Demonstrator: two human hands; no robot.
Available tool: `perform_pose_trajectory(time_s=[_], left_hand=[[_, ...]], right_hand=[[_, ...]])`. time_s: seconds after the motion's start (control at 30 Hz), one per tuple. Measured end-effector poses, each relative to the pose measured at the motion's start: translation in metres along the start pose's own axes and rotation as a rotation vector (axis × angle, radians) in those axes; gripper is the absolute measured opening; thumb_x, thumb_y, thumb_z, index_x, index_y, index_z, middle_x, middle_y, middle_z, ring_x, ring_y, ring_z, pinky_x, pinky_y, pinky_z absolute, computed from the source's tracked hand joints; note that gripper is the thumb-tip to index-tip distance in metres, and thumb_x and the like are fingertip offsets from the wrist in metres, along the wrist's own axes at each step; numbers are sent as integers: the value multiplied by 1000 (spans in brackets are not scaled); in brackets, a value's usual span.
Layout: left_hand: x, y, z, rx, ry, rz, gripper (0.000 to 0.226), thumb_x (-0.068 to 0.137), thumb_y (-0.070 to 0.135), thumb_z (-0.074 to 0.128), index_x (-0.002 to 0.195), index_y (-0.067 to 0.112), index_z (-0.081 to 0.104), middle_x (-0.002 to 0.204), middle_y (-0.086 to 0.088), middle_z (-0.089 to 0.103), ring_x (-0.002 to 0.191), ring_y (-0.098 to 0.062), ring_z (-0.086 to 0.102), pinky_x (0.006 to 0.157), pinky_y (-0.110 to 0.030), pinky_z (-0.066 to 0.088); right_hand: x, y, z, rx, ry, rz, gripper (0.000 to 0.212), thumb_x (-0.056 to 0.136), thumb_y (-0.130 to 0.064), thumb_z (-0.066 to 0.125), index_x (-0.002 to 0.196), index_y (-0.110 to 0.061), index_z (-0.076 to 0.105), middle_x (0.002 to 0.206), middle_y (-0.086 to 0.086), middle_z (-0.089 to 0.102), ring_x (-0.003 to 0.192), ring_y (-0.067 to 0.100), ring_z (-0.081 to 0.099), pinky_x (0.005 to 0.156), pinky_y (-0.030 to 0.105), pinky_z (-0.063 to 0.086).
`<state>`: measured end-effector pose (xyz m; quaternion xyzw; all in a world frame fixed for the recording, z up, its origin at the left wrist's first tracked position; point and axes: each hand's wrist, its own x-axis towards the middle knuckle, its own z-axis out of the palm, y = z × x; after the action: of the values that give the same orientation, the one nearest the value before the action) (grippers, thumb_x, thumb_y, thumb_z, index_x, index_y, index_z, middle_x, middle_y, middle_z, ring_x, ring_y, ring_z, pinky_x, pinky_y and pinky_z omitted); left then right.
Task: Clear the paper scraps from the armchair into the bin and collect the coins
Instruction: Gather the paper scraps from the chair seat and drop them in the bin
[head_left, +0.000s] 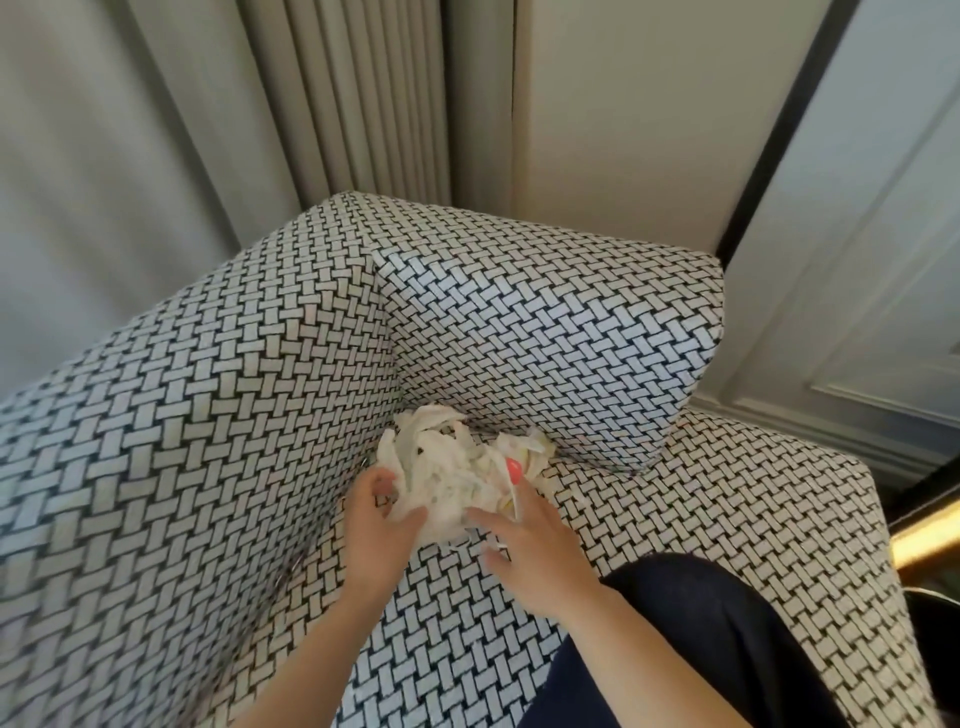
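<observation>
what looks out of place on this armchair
A crumpled heap of scraps lies in the back corner of the armchair seat: litter on upholstery. The left hand grips it and the right hand rests on it.

I get one view only: the wide-angle head camera, facing forward and steeply down into the back corner of the armchair (218, 415), close in. The left hand (376, 514) and right hand (530, 551) show at lower centre, with the paper scraps (447, 478) mid-frame.

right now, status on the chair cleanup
Left hand grips the paper scraps, right hand presses them. Pile sits in armchair seat corner. No bin in view.
</observation>
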<state>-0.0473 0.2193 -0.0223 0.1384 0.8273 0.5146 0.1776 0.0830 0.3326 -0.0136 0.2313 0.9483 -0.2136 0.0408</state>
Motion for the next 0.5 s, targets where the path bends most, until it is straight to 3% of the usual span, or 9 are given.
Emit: perform_pose_trajectory(time_s=[0.07,0.2,0.3,0.4,0.5], left_hand=[[-7,-4,2,-13,13,-18,43,74,5,74,105,16,47,104,-2,52,94,-18,56,75,-25,49],[-19,-8,-2,52,-53,25,28,78,0,70,97,14,55,92,8,58,89,-12,57,64,-9,46],[-24,-12,-9,124,-85,57,32,80,-2,67,104,18,60,97,12,58,96,-7,55,76,-8,45],[-27,-20,-15,251,-115,127,38,80,1,67,113,18,61,104,10,59,100,-4,54,89,-15,44],[-30,-30,-22,358,-88,236,38,80,3,68,114,17,61,109,8,61,101,-5,52,94,-21,44]], right_hand=[[1,0,0,5,-60,1,44,96,-35,46,137,-43,34,157,0,-21,143,26,13,108,45,35],[2,1,-1,-17,-123,24,52,96,-34,45,143,-33,25,158,-7,-12,143,23,14,106,46,36],[-1,1,0,11,-137,36,62,97,-32,45,150,-28,14,159,-10,-8,144,19,15,109,45,33],[-2,0,0,119,-56,27,56,96,-24,47,147,-21,27,157,-8,14,137,17,32,108,38,37],[-3,-1,0,161,88,32,35,95,-19,48,129,-14,53,133,-2,50,116,15,53,95,32,48]])
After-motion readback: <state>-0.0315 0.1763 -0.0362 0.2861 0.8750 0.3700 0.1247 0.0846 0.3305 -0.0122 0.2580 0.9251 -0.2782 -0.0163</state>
